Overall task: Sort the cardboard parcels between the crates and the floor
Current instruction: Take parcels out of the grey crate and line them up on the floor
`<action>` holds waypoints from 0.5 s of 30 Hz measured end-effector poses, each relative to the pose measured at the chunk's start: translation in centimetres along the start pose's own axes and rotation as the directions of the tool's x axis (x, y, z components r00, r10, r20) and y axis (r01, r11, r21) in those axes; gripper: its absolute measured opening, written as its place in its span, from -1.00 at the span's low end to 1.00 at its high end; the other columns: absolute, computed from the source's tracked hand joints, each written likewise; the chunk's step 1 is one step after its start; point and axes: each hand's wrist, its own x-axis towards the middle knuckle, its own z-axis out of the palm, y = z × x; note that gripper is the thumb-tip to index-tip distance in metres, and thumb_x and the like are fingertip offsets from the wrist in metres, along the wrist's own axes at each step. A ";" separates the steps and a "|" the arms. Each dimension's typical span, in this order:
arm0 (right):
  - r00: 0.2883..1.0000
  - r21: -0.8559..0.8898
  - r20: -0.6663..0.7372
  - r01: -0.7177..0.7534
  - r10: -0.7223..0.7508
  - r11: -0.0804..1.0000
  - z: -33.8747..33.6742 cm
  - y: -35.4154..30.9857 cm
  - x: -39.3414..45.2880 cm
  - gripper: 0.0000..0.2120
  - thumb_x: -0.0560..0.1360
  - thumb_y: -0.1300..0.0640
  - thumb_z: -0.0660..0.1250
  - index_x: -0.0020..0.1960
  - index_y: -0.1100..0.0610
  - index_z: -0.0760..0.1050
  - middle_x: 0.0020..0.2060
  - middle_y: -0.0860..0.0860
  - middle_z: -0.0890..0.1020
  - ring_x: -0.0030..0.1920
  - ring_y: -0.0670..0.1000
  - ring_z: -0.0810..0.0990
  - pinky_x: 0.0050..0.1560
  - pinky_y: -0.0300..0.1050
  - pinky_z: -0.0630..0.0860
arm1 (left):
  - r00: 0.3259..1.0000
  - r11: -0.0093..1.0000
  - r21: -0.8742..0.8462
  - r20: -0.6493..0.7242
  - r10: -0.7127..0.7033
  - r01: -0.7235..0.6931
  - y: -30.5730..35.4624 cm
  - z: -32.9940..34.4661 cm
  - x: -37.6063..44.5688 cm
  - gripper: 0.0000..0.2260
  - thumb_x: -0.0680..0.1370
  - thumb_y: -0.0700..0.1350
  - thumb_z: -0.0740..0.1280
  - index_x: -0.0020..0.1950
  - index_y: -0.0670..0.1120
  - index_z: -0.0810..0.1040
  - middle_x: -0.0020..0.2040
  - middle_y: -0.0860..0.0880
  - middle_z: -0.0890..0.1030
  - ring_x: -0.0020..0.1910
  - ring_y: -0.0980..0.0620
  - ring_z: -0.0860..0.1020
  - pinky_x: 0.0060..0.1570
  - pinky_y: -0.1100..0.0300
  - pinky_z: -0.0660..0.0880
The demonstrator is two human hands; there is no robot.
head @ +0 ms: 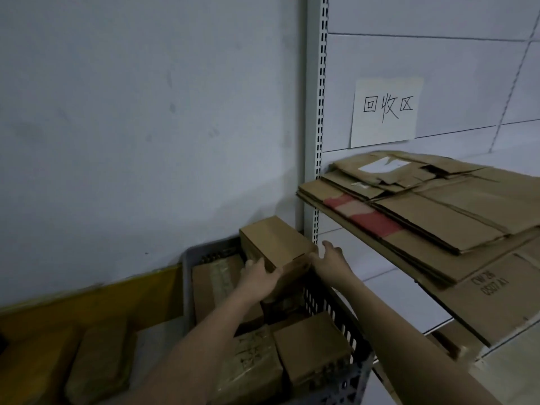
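Matt cardboard parcel [276, 244]; perforated plastic crate [336, 314]; paper sign [385, 112].

Head camera, one wide view, looking forward and down into a wall corner.

The lens sits above the person's forearms, which enter from 6 o'clock and reach toward the centre, so the hands [295, 267] are near and just below the middle. The crate [347, 320] lies close under the camera between 5 and 7 o'clock, seen steeply from above. The wall [146, 112] faces the view squarely from 9 to 12 o'clock. A shelf upright [317, 127] runs up to 12 o'clock and bows with the wide angle. Flattened cardboard [438, 209] fills 3 o'clock, at about arm height. The floor [152, 343] shows at 8 o'clock. No second view overlaps this one.
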 end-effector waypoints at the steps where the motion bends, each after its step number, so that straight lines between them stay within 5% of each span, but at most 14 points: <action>1: 1.000 0.015 0.005 -0.020 0.019 1.000 0.3 0.1 0.5 -0.37 0.65 -0.08 0.15 0.61 0.16 0.04 0.50 0.24 0.19 0.42 0.29 0.36 0.37 0.14 0.38 | 1.000 0.999 -0.025 -0.003 -0.029 0.028 -0.1 0.3 0.2 -0.43 0.63 0.23 0.15 0.56 -0.03 0.24 0.50 -0.14 0.19 0.48 -0.20 0.23 0.47 -0.02 0.25; 5: 0.995 0.084 0.044 -0.088 0.084 0.993 1.6 0.4 1.6 -0.42 0.65 -0.11 0.12 0.59 0.09 0.10 0.49 0.22 0.16 0.36 0.30 0.41 0.39 0.14 0.38 | 0.997 0.988 -0.128 -0.007 -0.083 0.081 -1.0 1.6 1.2 -0.34 0.59 0.31 0.12 0.59 -0.02 0.20 0.51 -0.07 0.11 0.50 -0.17 0.18 0.50 -0.07 0.22; 9: 0.995 0.264 -0.063 -0.053 0.072 0.963 2.7 0.0 2.0 -0.62 0.62 -0.05 0.25 0.33 0.12 0.29 0.24 0.18 0.40 0.14 0.24 0.52 0.21 0.13 0.51 | 0.982 0.935 -0.337 -0.106 -0.154 0.110 -1.1 1.1 2.5 -0.47 0.66 0.19 0.13 0.54 -0.07 0.27 0.47 -0.11 0.27 0.35 -0.09 0.42 0.40 0.01 0.36; 11: 0.991 0.354 -0.122 0.001 0.045 0.935 3.1 -0.8 2.4 -0.72 0.61 0.03 0.29 0.19 0.13 0.30 0.10 0.14 0.48 0.09 0.19 0.52 0.08 0.08 0.52 | 0.967 0.841 -0.533 -0.151 -0.206 0.096 -0.9 0.3 2.9 -0.58 0.67 0.12 0.17 0.42 -0.11 0.36 0.26 -0.08 0.47 0.07 -0.01 0.55 0.21 -0.01 0.52; 15: 0.997 0.400 -0.066 0.050 -0.026 0.915 4.2 -3.4 2.6 -0.75 0.59 0.08 0.35 0.13 0.17 0.34 -0.08 -0.03 0.48 -0.08 -0.03 0.52 -0.06 -0.06 0.46 | 0.924 0.576 -0.817 -0.230 -0.304 -0.013 -1.7 -1.7 2.6 -0.78 0.65 -0.07 0.28 0.23 -0.07 0.32 0.15 -0.09 0.47 0.07 -0.08 0.56 -0.09 0.05 0.63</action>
